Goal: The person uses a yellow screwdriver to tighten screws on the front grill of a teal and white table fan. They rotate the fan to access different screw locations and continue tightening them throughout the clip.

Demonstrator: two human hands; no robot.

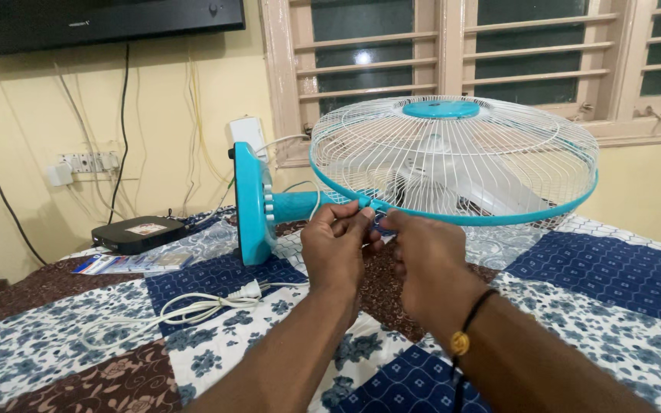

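Here, both hands' grip pinched on fan guard's teal rim [453, 218], left hand [336, 246], right hand [424, 256].

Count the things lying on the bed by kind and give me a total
Fan: 1
Power cord with plug: 1
Black box: 1
Leaflet: 1
Total: 4
Both the left hand and the right hand are at the fan's rim.
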